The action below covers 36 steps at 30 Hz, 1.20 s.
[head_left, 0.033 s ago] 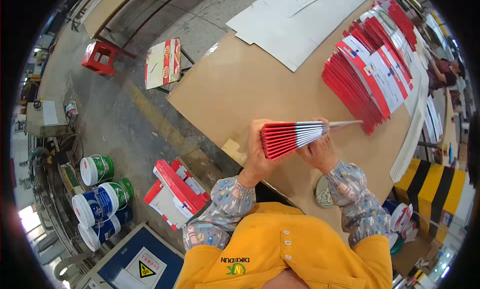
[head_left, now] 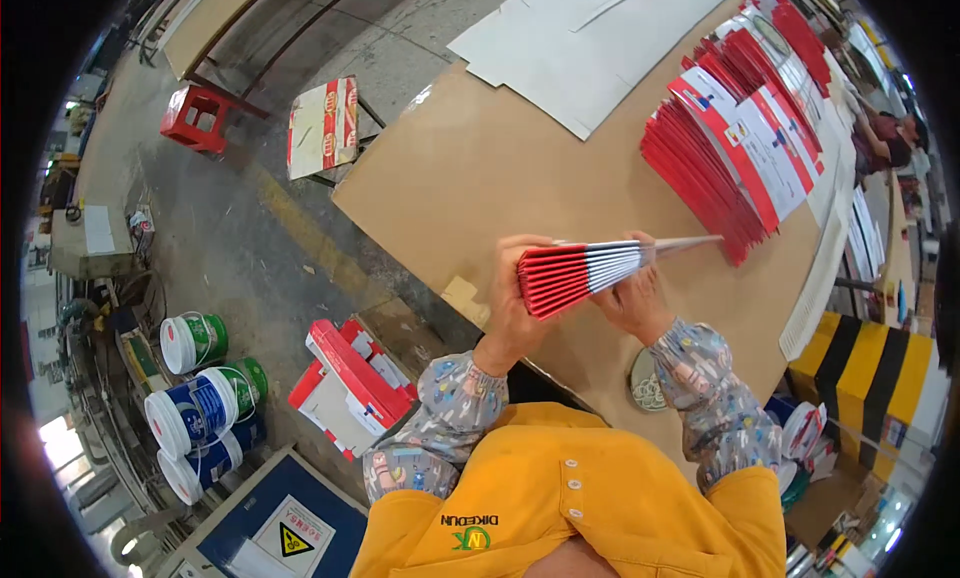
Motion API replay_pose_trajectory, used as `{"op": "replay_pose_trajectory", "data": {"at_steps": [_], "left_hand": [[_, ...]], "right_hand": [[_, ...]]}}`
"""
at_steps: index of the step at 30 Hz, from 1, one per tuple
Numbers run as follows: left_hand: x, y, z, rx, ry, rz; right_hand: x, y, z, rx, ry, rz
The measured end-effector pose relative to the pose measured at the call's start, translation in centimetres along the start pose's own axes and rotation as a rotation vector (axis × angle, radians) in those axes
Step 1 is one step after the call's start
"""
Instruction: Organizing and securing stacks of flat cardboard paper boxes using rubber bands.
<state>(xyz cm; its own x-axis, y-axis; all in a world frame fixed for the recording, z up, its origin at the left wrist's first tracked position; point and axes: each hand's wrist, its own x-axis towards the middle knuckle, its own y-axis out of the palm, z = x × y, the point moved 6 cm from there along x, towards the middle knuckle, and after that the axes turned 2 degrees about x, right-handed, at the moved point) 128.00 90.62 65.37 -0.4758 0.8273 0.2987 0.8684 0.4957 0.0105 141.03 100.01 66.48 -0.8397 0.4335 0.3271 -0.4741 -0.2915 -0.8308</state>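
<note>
Between my two hands is a bundle of folded red-and-white cards, held up above the near edge of the brown table. Its red folded ends fan out on the left, and the layers narrow to the right. My left hand is closed round the red end, with some fingers hidden behind it. At the narrower end, my right hand grips from below and behind. Past that hand a thin pale edge of the bundle sticks out towards the large stack of red-and-white folded card pieces.
White card sheets lie on the table at the far side. A round dish sits by my right forearm. Left of the table are a red-and-white box, several paint buckets and a red stool.
</note>
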Motion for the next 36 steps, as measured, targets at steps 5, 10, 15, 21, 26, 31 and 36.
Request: {"op": "replay_pose_trajectory", "data": {"at_steps": [5, 10, 15, 21, 26, 31, 36], "left_hand": [[-0.9, 0.1, 0.9, -0.139, -0.157, -0.032], [-1.2, 1.0, -2.1, -0.192, -0.158, -0.176], [-2.1, 0.9, 0.8, 0.027, -0.369, 0.005], [-3.9, -0.8, -0.2, 0.495, 0.092, 0.092], [-4.2, -0.9, 0.8, 0.03, -0.27, -0.052], [-4.4, -1.2, 0.9, 0.088, -0.328, -0.043], [-4.5, -0.7, 0.5, 0.017, -0.319, -0.039]], "right_hand": [[0.3, -1.0, 0.6, -0.076, -0.006, -0.215], [-0.6, -0.5, -0.1, 0.085, -0.005, -0.171], [-1.6, -1.4, -1.3, 0.074, 0.053, -0.181], [-11.1, -10.5, -2.0, -0.065, 0.368, -0.493], [-29.4, -2.9, -6.0, -0.178, 0.873, -0.261], [-34.5, 2.4, -5.6, -0.151, 0.944, -0.161], [-33.5, 2.7, -7.1, -0.278, 0.996, -0.34]]}}
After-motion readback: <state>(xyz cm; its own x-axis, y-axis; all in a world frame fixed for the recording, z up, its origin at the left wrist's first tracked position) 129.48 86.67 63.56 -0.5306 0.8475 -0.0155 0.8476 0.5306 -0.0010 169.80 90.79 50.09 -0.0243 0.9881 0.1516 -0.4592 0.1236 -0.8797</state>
